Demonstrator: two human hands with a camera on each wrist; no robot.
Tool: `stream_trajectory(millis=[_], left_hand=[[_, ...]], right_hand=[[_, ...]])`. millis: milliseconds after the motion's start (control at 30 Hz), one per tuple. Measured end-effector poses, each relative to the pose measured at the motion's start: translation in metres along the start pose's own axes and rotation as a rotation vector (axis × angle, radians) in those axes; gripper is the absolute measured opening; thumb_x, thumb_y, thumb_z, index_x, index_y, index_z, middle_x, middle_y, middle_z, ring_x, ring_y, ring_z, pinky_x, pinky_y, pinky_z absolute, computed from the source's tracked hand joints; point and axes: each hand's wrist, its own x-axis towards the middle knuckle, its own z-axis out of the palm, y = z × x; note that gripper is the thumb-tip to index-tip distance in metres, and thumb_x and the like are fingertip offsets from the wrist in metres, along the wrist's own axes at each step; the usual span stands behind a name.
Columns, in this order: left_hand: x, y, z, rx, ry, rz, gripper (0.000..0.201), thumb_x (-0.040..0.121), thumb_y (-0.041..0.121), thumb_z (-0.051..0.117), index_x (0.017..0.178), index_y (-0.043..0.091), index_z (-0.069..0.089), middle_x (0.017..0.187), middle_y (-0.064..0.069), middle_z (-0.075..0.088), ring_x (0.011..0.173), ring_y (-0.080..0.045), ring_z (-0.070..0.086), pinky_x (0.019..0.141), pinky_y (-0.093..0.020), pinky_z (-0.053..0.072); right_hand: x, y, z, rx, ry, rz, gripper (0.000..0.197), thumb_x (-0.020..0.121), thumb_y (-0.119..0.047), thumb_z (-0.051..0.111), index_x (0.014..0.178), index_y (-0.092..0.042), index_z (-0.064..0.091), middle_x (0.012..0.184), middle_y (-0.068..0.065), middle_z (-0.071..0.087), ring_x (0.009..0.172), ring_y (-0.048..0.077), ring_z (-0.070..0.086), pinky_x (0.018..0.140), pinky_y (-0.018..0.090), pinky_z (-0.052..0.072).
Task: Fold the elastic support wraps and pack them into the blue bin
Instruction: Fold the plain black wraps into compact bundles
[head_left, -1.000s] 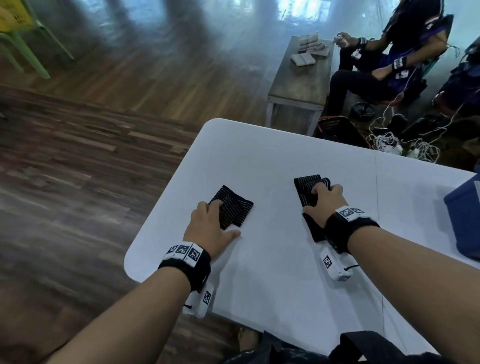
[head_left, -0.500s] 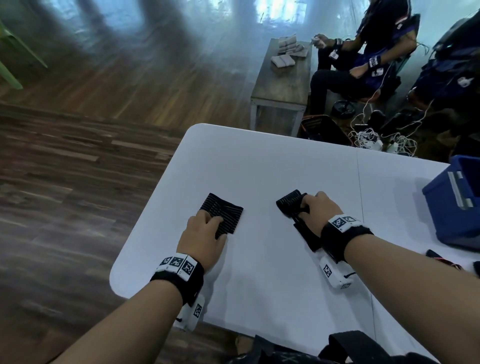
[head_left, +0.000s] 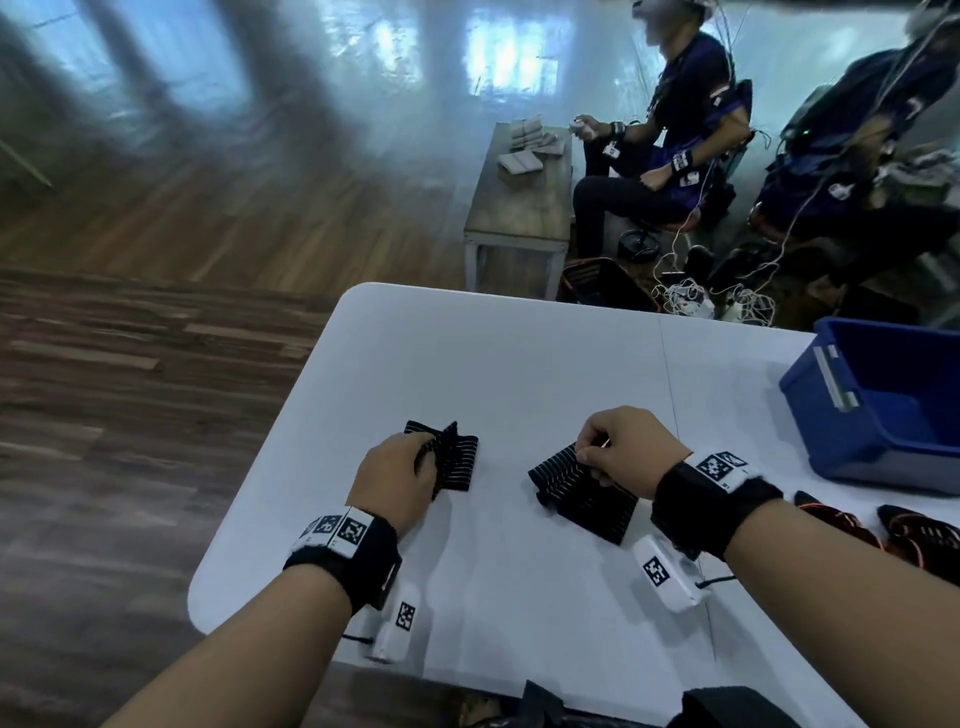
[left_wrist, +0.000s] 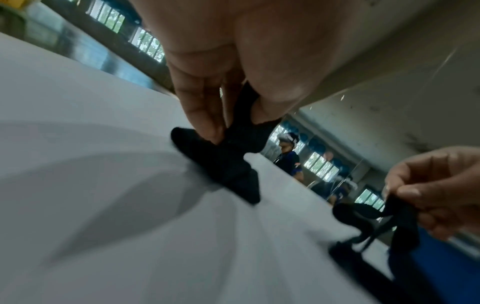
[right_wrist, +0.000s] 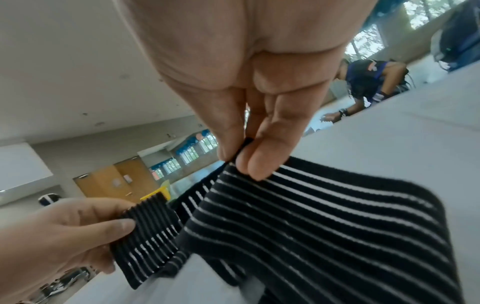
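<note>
Wraps (head_left: 582, 493) striped, unlabelled — both hands (head_left: 621, 452) pinching

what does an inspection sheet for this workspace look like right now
surface: white table, folding seam visible
job's things: two black striped wraps, left wrap, right wrap; blue bin at the table's right
clutter: red-and-black items beside the bin
grippers: left hand pinches left wrap; right hand pinches right wrap
cables: white tangle on the floor
surroundings: seated person, wooden bench

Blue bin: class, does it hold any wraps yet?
Seemingly none: the blue bin shows only bare blue interior, though its right part is cut off.
</note>
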Motion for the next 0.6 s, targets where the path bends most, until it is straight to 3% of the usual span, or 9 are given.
stream_trajectory(millis=[100,167,233,333,400,500,600], left_hand=[[-0.003,0.024,-0.008,-0.180,0.058,0.017,0.034,0.094,0.016,0.060,0.125,0.028,0.057,0.091,0.007,0.067,0.081,-0.015,0.063,0.073,-0.024,0.044],[-0.004,0.041,-0.011,-0.222,0.070,0.051,0.032,0.093,0.014,0.060,0.121,0.031,0.055,0.083,0.009,0.065,0.074,-0.012,0.063,0.064,-0.021,0.044],[-0.006,0.057,-0.009,-0.230,0.077,0.099,0.025,0.094,0.014,0.060,0.113,0.030,0.060,0.079,0.012,0.065,0.071,-0.008,0.064,0.062,-0.016,0.046],[-0.008,0.078,-0.001,-0.208,0.064,0.141,0.017,0.094,0.018,0.062,0.105,0.031,0.066,0.087,0.016,0.068,0.082,-0.008,0.066,0.074,-0.024,0.053],[-0.012,0.095,0.005,-0.195,0.042,0.159,0.016,0.094,0.019,0.063,0.103,0.031,0.067,0.090,0.018,0.067,0.084,-0.005,0.065,0.074,-0.022,0.052],[-0.017,0.117,0.015,-0.187,0.022,0.183,0.019,0.089,0.016,0.067,0.101,0.031,0.068,0.093,0.017,0.069,0.086,-0.003,0.065,0.079,-0.022,0.051],[-0.024,0.138,0.027,-0.199,-0.013,0.199,0.024,0.087,0.013,0.067,0.099,0.033,0.070,0.092,0.019,0.069,0.086,0.001,0.064,0.080,-0.016,0.049]], right_hand=[[-0.010,-0.006,-0.013,-0.110,-0.007,-0.078,0.009,0.077,-0.012,0.077,0.081,-0.018,0.072,0.085,-0.007,0.070,0.075,0.012,0.068,0.074,0.029,0.058],[-0.014,-0.007,-0.022,-0.232,-0.050,-0.117,0.013,0.078,-0.012,0.073,0.088,-0.021,0.074,0.092,-0.009,0.066,0.086,0.010,0.064,0.077,0.023,0.051],[-0.019,-0.005,-0.032,-0.328,-0.084,-0.134,0.016,0.082,-0.012,0.065,0.089,-0.022,0.074,0.096,-0.007,0.063,0.093,0.013,0.060,0.080,0.022,0.047],[-0.028,0.002,-0.046,-0.301,-0.092,-0.118,0.017,0.082,-0.010,0.061,0.083,-0.021,0.074,0.091,-0.010,0.062,0.086,0.009,0.058,0.071,0.018,0.046],[-0.034,0.008,-0.056,-0.226,-0.099,-0.093,0.015,0.078,-0.009,0.064,0.076,-0.021,0.074,0.082,-0.013,0.063,0.076,0.004,0.059,0.062,0.016,0.045],[-0.043,0.021,-0.069,-0.170,-0.120,-0.088,0.008,0.076,-0.013,0.067,0.070,-0.012,0.072,0.073,0.000,0.070,0.065,0.010,0.061,0.059,0.023,0.050],[-0.052,0.033,-0.079,-0.099,-0.139,-0.101,0.013,0.077,-0.016,0.065,0.072,-0.004,0.068,0.080,0.012,0.071,0.061,0.012,0.055,0.058,0.031,0.050]])
